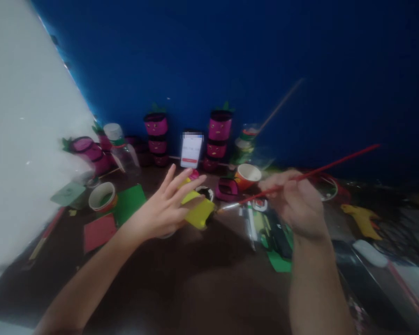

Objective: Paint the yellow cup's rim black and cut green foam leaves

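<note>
A person's two bare hands work above a dark brown table. The left hand holds a tilted yellow piece, its fingers clamped on it though spaced apart from one another; the thumb is hidden. The right hand pinches a red brush, fingers together around the handle. The brush's tip points left, at the yellow piece's dark end; blur makes it unclear whether they touch. Beyond, a lit phone stands upright between two magenta stacks with faces, the left stack and the right stack, before a blue wall. At left, a paper cup sits near a green sheet and a red sheet. At far right lies a yellow glue gun.
</note>
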Action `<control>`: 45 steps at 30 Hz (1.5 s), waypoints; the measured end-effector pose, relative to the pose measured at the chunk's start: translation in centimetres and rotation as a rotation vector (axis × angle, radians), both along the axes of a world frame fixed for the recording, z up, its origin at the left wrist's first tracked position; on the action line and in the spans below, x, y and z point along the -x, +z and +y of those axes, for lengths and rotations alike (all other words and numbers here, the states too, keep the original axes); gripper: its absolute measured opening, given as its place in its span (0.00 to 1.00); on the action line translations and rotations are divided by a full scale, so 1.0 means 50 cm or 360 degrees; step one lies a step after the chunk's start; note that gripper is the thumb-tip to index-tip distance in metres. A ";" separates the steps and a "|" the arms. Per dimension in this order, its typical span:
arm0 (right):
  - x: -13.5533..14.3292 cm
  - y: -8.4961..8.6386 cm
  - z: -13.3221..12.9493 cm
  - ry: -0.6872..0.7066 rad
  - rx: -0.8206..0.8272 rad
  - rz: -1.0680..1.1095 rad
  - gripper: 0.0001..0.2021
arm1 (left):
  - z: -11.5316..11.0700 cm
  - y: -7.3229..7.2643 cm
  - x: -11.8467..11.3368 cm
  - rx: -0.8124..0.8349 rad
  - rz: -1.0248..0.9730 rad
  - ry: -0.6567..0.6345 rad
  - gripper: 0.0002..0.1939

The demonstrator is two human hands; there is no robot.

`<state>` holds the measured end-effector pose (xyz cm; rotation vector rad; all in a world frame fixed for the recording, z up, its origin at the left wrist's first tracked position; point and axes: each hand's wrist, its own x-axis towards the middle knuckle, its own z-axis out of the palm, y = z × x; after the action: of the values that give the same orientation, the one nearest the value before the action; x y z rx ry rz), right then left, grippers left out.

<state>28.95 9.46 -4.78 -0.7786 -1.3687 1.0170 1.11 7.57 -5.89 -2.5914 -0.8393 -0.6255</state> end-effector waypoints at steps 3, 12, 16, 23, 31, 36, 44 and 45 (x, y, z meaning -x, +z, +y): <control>0.000 -0.001 -0.001 0.0070 0.0021 -0.0026 0.07 | 0.001 -0.001 0.000 0.0003 -0.0021 -0.0014 0.29; -0.010 0.000 0.003 0.0042 0.0000 0.0055 0.08 | -0.001 0.001 0.000 0.0004 -0.0038 -0.0020 0.29; -0.012 0.004 0.004 -0.0007 0.0022 0.0030 0.08 | -0.002 0.002 0.001 0.0038 -0.0025 -0.0008 0.30; -0.027 0.025 0.005 -0.0164 -0.0071 0.0127 0.10 | 0.000 0.003 0.002 -0.0100 -0.0109 -0.0009 0.27; 0.000 0.034 -0.009 -0.0140 -0.0105 0.0209 0.07 | -0.003 0.008 -0.002 -0.0346 -0.0261 0.0170 0.25; 0.026 0.047 -0.042 -0.0159 -0.0238 0.0079 0.03 | -0.015 0.012 -0.009 -0.0337 -0.0373 0.0474 0.26; 0.086 0.046 -0.101 -0.0631 -0.0828 -0.0454 0.07 | -0.034 0.014 -0.020 -0.0165 -0.0632 0.0917 0.25; 0.093 0.042 -0.104 -0.0653 -0.0851 -0.0601 0.09 | -0.035 0.013 -0.020 -0.0155 -0.0655 0.0931 0.25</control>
<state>24.32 4.28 -2.67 -0.8160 -1.6157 0.1647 2.11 5.84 -5.24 -1.9963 -1.5645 -0.9873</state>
